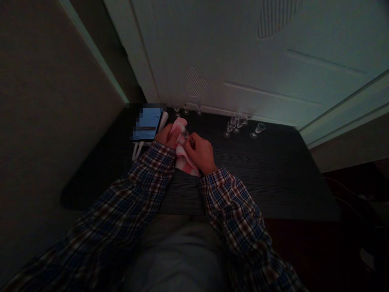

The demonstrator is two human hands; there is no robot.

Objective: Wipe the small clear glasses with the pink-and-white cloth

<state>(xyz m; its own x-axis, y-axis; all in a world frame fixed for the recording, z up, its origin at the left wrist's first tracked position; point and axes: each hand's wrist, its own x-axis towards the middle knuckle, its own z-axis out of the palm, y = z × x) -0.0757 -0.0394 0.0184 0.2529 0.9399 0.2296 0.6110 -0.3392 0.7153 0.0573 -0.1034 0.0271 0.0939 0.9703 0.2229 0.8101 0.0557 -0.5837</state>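
Note:
A pink and white cloth (186, 160) hangs from my left hand (166, 136), whose fingers are closed around its upper part. Between my hands, against the cloth, is a small clear stemmed glass (184, 134). My right hand (201, 152) pinches this glass by its stem or foot; the exact grip is partly hidden by the fingers. To the right stand several more small stemmed glasses (237, 123) in a cluster, with one glass (258, 130) a little apart and tilted in view. Behind the cloth, a few similar glasses (186, 108) stand near the white panel.
A lit phone or tablet (148, 123) lies at the left, with a white cable (137, 151) beside it. The dark table (258, 182) meets a white panel (219, 52) with heart patterns at the back. A brown wall (60, 121) rises on the left. The light is dim.

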